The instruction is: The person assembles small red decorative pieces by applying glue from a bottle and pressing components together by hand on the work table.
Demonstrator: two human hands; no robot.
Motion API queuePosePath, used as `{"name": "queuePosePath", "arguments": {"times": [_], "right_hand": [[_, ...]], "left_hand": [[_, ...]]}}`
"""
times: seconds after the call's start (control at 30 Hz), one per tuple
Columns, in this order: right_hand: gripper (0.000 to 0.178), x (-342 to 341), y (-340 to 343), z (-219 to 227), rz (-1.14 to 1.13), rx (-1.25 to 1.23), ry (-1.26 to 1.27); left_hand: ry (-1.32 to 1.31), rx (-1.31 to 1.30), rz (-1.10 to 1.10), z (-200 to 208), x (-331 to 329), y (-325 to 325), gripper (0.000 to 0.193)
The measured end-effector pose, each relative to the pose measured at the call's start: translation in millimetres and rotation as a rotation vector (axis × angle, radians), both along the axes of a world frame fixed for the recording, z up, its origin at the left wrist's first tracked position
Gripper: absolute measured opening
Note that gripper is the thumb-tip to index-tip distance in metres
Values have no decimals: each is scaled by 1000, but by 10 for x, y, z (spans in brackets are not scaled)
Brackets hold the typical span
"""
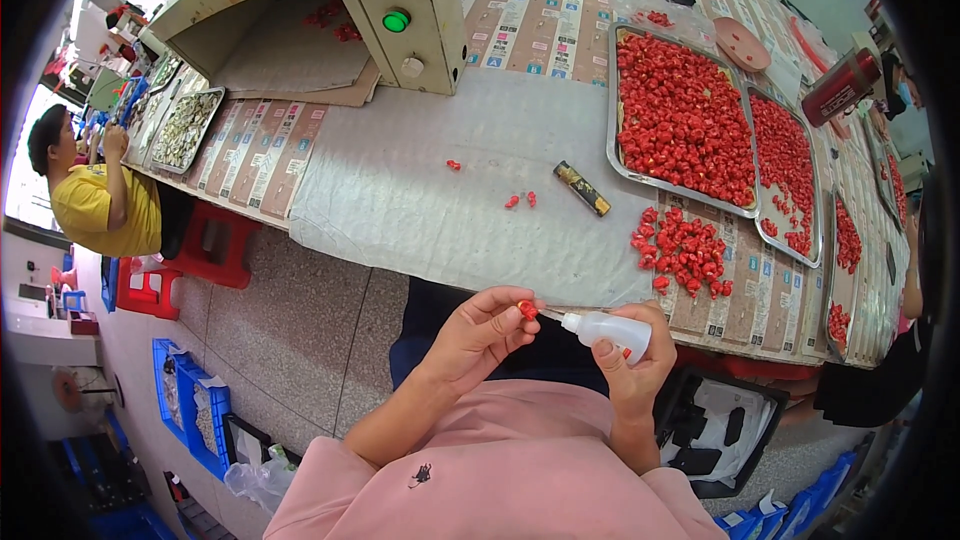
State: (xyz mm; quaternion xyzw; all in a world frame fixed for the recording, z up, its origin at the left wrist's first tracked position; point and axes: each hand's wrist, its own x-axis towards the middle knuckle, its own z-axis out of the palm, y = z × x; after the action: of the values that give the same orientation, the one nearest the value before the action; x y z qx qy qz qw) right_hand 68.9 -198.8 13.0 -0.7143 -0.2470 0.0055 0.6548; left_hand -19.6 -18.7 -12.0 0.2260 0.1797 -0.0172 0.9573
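Observation:
Between the thumb and fingers of my left hand [478, 338] a small red piece [527, 310] is pinched; its exact kind is too small to make out. My right hand [640, 360] is wrapped round a white squeeze bottle [612, 333], tilted so its thin nozzle points left at the red piece. Both hands are just off the table's front edge. On the white sheet [430, 200] beyond them lie a few loose red pieces [513, 202] and a black-and-gold lighter-shaped tube [582, 188]. A heap of red pieces [685, 252] lies to the right.
Metal trays of red pieces [685, 115] fill the table's right side, near a dark red cylinder [842, 87]. At the far left stands a beige machine [400, 30] with red and green buttons. A person in yellow [105, 202] sits left. Blue crates [190, 405] stand on the floor.

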Motion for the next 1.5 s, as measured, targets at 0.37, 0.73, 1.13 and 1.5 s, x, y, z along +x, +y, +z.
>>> {"name": "queuePosePath", "arguments": {"times": [0.37, 0.73, 1.13, 1.5], "right_hand": [[35, -26, 27, 39, 2, -1, 18], [35, -29, 25, 49, 15, -21, 3], [35, 3, 26, -13, -17, 18, 43], [33, 53, 183, -46, -81, -1, 184]], "left_hand": [[-17, 235, 109, 31, 21, -44, 21], [-32, 287, 131, 37, 7, -56, 22], [-70, 377, 186, 8, 25, -53, 20], [-81, 415, 211, 37, -27, -5, 19]]}}
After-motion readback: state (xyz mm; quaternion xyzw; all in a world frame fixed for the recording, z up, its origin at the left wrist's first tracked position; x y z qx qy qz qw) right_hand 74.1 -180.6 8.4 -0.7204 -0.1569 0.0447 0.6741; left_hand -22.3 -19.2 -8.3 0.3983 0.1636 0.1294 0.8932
